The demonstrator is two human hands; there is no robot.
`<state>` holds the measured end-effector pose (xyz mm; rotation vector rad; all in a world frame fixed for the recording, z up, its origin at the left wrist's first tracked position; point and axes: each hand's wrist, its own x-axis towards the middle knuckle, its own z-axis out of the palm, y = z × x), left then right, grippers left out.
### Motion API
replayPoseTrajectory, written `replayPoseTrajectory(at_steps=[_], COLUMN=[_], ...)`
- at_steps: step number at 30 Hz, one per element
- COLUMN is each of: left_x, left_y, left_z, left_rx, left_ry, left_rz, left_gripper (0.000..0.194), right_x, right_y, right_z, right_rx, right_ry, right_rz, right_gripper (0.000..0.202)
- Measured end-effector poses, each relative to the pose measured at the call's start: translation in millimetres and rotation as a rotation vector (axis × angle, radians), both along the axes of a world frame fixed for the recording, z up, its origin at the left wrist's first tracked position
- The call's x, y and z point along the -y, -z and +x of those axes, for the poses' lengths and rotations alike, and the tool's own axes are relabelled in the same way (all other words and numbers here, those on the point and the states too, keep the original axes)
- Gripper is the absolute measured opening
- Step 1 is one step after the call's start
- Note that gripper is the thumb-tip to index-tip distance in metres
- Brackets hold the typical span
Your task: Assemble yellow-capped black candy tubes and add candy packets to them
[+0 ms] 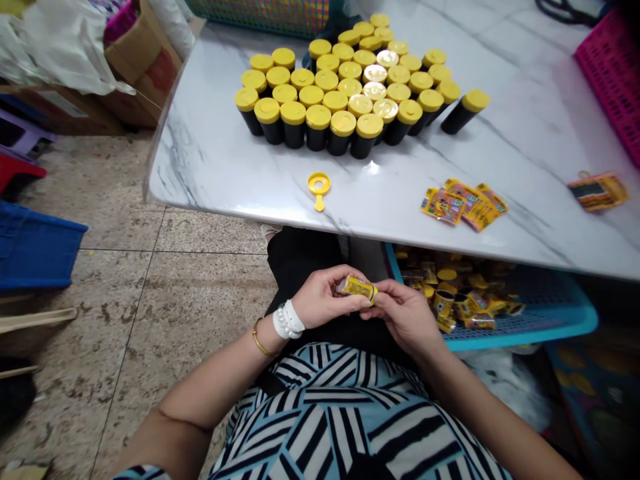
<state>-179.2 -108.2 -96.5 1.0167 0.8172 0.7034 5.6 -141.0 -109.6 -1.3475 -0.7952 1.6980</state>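
Observation:
Over my lap, my left hand (pixel 327 297) is wrapped round a small canister with a yellow printed label (pixel 359 287). The fingers of my right hand (pixel 403 310) pinch the canister's right end, near a dark rim. Part of the canister is hidden by my fingers. Ahead on the table lies a yellow ring with a tab (pixel 319 191). To its right is a small overlapping pile of printed yellow labels (pixel 465 203). A blue basket (pixel 560 323) below the table edge, right of my hands, holds many similar labelled pieces.
Many black canisters with yellow lids (pixel 317 119) stand grouped on the marbled table (pixel 225 180); one black canister (pixel 463 113) leans apart at the right. A printed packet (pixel 597 191) lies farther right, near a pink basket (pixel 615 87). Cardboard boxes (pixel 145 60) and a blue bin (pixel 40 247) are at left.

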Motion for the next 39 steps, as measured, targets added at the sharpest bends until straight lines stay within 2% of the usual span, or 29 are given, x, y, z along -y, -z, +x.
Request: replayPoseTrajectory(at_steps=[3,7,9,11,16,19,22,24,26,32,36,39], left_x=[4,11,13,16,22,26,27,27,27,27,28,27], left_y=[-0.7,1.5,4.1,6.8,11.2,12.8,14.3,14.8,14.5,12.1,10.1,9.0], left_z=[7,13,14,13,10,10,10,10,10,11,10,10], left_rx=[0.032,0.127,0.234,0.304,0.249,0.318,0.335,0.306,0.305,0.348,0.310,0.323], left_ry=[-0.015,-0.058,-0.036,-0.009,-0.035,-0.001,-0.017,-0.063,-0.076,-0.010,-0.008,0.019], left_rz=[-0.142,-0.295,-0.366,-0.418,-0.429,-0.448,-0.461,-0.456,-0.466,-0.514,-0.526,-0.528], left_gripper=[0.042,0.052,0.059,0.060,0.045,0.049,0.047,0.042,0.042,0.045,0.047,0.047], right_x=[-1,2,4,5,6,9,12,13,13,10,5,4], right_y=[-2.6,-4.0,-4.8,-6.7,-13.5,-13.0,-10.9,-11.2,-13.0,-17.5,-19.1,-17.0], right_z=[4,10,11,10,6,6,7,8,8,9,14,16], right_rx=[-0.031,0.113,0.212,0.290,0.330,0.216,0.070,0.047,0.080,0.078,0.283,0.280], right_ry=[-0.039,-0.090,-0.052,-0.007,-0.206,-0.161,-0.106,-0.151,-0.221,-0.245,-0.339,-0.291], right_rz=[0.054,0.329,0.466,0.548,0.582,0.558,0.436,0.350,0.330,0.448,0.599,0.685], right_gripper=[0.028,0.026,0.012,0.009,0.023,0.017,0.014,0.019,0.023,0.021,0.021,0.021])
